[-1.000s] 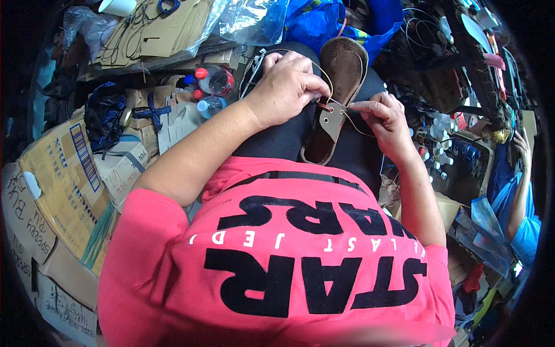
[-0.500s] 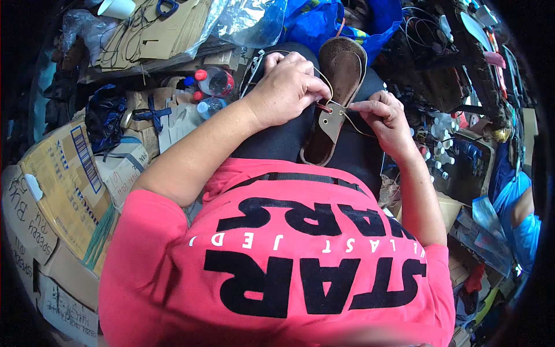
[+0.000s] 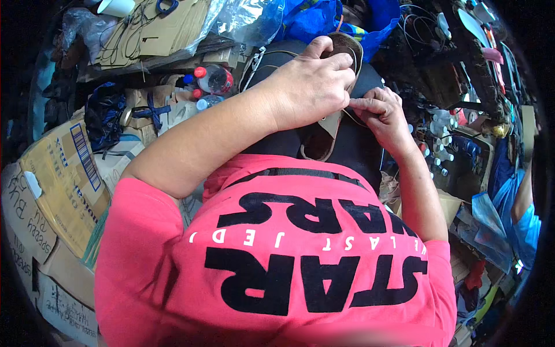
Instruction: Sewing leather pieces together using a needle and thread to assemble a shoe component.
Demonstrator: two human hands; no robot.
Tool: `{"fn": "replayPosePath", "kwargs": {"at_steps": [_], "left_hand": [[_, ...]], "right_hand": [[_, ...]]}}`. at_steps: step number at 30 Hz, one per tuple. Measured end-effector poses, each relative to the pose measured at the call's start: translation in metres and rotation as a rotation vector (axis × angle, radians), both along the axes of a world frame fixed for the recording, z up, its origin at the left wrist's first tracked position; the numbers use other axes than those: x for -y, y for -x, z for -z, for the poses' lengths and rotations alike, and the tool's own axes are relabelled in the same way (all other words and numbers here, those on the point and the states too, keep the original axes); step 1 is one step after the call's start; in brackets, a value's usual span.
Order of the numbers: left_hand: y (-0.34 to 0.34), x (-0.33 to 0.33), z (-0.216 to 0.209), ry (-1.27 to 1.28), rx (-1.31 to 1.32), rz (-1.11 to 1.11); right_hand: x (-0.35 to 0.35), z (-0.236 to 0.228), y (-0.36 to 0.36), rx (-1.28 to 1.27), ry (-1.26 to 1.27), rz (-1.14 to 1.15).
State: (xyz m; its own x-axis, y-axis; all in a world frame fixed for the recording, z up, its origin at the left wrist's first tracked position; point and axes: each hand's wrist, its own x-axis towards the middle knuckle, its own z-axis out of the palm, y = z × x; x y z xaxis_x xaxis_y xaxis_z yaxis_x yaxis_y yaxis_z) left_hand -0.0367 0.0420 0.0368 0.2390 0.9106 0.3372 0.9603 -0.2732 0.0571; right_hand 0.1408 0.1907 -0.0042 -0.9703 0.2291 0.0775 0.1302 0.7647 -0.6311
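A brown shoe (image 3: pixel 321 141) lies lengthwise on my dark-trousered lap, mostly covered by my left hand (image 3: pixel 315 84). That hand is closed over the shoe's middle, and its fingertips, with whatever they grip, are hidden. My right hand (image 3: pixel 380 111) sits at the shoe's right side, thumb and forefinger pinched on a thin tan cord. Its fingertips meet the left hand's edge. A stretch of cord (image 3: pixel 280 52) crosses my left thigh beyond the left wrist. The tan eyelet flap is almost wholly hidden under the left hand.
Bottles with red caps (image 3: pixel 214 81) stand left of my knees. Cardboard boxes (image 3: pixel 69 185) pile up at the left, flat cardboard sheets (image 3: pixel 162 34) at the far left. A blue bag (image 3: pixel 309 20) is beyond my knees. Small white bottles (image 3: pixel 440 136) crowd the right; another person's arm (image 3: pixel 524 196) shows there.
My left hand has moved right and across the shoe, turning so that it covers the eyelet flap and meets the right hand. The right hand has barely moved.
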Motion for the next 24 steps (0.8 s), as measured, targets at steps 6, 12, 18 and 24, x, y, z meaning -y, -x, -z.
{"fn": "replayPosePath", "kwargs": {"at_steps": [6, 12, 18, 24], "left_hand": [[0.028, 0.009, 0.038, 0.296, 0.522, -0.139], [0.021, 0.014, 0.044, 0.245, 0.519, -0.195], [-0.001, 0.032, 0.046, 0.146, 0.545, -0.317], [0.005, 0.033, 0.046, 0.098, 0.603, -0.327]], "right_hand": [[0.001, 0.001, 0.001, 0.048, 0.053, 0.005], [0.002, 0.004, -0.002, 0.051, 0.123, 0.022], [0.018, 0.006, -0.01, -0.019, -0.018, 0.108], [0.02, 0.0, -0.008, -0.025, 0.031, 0.146]]}}
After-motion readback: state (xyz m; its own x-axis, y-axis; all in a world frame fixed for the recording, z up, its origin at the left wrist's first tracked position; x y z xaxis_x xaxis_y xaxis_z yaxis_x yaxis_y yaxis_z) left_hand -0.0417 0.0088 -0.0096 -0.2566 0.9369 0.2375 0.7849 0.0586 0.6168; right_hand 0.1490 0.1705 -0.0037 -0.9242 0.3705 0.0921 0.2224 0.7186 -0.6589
